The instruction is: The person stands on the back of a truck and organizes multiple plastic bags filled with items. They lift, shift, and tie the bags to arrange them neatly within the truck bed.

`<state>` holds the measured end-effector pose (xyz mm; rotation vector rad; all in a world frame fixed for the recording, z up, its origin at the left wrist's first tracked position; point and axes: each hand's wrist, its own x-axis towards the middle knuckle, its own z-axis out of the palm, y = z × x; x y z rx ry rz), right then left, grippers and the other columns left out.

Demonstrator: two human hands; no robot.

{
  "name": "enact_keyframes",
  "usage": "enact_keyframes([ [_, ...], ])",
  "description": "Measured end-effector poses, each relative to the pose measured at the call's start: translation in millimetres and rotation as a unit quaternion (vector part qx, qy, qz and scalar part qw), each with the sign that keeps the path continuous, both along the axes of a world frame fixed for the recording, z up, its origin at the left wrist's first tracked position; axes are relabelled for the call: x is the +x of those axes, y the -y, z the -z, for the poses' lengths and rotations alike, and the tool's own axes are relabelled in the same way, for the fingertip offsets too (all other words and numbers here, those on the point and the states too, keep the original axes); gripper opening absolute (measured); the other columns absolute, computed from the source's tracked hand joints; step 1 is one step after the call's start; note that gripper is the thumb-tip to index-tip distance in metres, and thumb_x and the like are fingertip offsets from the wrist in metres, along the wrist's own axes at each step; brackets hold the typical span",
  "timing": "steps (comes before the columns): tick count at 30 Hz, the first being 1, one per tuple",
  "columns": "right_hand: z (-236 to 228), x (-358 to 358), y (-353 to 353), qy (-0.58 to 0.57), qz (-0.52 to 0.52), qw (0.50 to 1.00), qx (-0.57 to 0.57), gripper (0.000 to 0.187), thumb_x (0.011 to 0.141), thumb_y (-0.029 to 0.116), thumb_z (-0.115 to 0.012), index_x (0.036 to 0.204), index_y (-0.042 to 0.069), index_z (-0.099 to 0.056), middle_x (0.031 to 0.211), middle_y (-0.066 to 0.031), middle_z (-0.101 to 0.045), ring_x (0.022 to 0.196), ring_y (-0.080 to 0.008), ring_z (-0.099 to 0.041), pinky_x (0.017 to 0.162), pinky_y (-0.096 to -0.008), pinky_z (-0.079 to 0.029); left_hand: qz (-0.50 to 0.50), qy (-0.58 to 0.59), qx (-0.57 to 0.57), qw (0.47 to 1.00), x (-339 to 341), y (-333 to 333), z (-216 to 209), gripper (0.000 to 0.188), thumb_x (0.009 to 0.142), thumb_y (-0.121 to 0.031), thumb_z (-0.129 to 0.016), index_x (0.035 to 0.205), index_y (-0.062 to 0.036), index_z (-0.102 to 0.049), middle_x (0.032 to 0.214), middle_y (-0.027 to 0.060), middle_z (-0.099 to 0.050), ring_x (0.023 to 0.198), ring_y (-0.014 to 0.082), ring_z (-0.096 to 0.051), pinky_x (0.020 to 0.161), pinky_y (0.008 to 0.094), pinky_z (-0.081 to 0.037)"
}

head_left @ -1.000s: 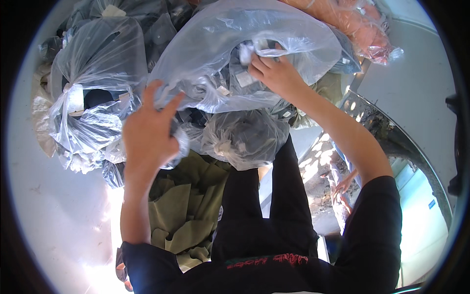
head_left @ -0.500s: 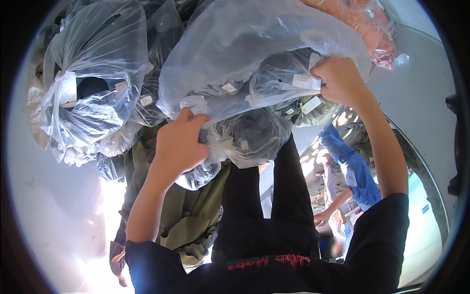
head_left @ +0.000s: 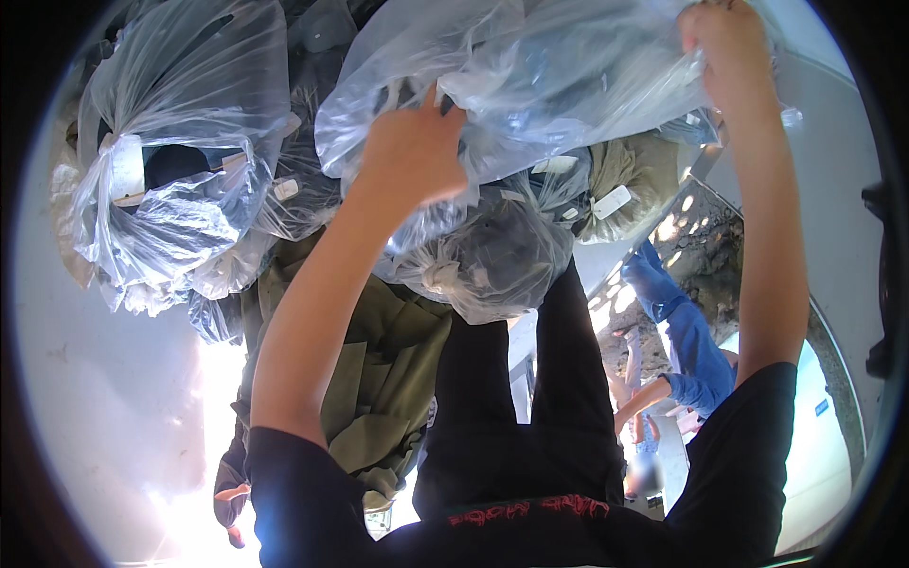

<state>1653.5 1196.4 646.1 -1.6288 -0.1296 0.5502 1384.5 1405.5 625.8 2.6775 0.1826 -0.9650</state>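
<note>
A large clear plastic bag (head_left: 568,85) is stretched between my two hands at the top of the view. My left hand (head_left: 412,156) is closed on the left part of its edge, fingertips partly hidden in the plastic. At the upper right, my right hand (head_left: 727,47) grips the bag's other side. Just below hangs a smaller knotted plastic bag (head_left: 492,251) with dark contents. Beside it lies a bag with olive-brown contents (head_left: 634,175), carrying a white tag (head_left: 612,201).
Another big knotted plastic bag (head_left: 189,213) with dark contents stands at the left. Olive-green cloth (head_left: 379,369) lies below my left forearm. Beyond my right arm, a person in blue clothing (head_left: 686,322) is visible. A pale panel (head_left: 114,379) fills the left side.
Both hands have moved up and to the right, lifting the large bag's edge. More of the smaller bags below now shows, and the bag's opening is hidden.
</note>
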Motion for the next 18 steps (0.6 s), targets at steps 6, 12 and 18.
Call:
enact_keyframes([
  [6, 39.1, 62.0, 21.8, -0.015, 0.067, 0.995, 0.071, 0.009, 0.085, 0.004, -0.066, 0.077, 0.007, -0.063, 0.064, 0.0004, -0.054, 0.051, -0.0123, -0.052, 0.044, -0.0280, -0.038, -0.059, 0.023, -0.024, 0.998, -26.7, 1.7, 69.5, 0.059, 0.073, -0.010, -0.069, 0.131, -0.0184, -0.063, 0.148, 0.0191, -0.044, 0.104, 0.0408, -0.069, 0.084, 0.0489, -0.060],
  [12, 6.1, 35.6, -3.8, 0.002, 0.005, 0.999, 0.047, 0.011, 0.079, 0.009, -0.062, 0.071, 0.009, -0.056, 0.064, -0.0028, -0.052, 0.058, -0.0162, -0.056, 0.048, -0.0357, -0.043, 0.018, 0.015, 0.025, 0.999, -42.1, -19.6, 38.5, 0.028, 0.075, -0.016, -0.068, 0.101, -0.0086, -0.071, 0.099, 0.0130, -0.068, 0.088, 0.0369, -0.071, 0.076, 0.0486, -0.057],
  [18, -25.1, 13.9, -19.0, -0.081, 0.104, 0.991, -0.007, 0.007, 0.073, 0.004, -0.052, 0.071, 0.010, -0.056, 0.073, -0.0099, -0.056, 0.062, -0.0221, -0.058, 0.055, -0.0383, -0.051, -0.006, -0.063, -0.052, 0.997, -74.1, -17.5, -41.7, 0.030, 0.068, -0.009, -0.066, 0.098, -0.0060, -0.070, 0.101, 0.0177, -0.072, 0.094, 0.0397, -0.070, 0.083, 0.0486, -0.056],
])
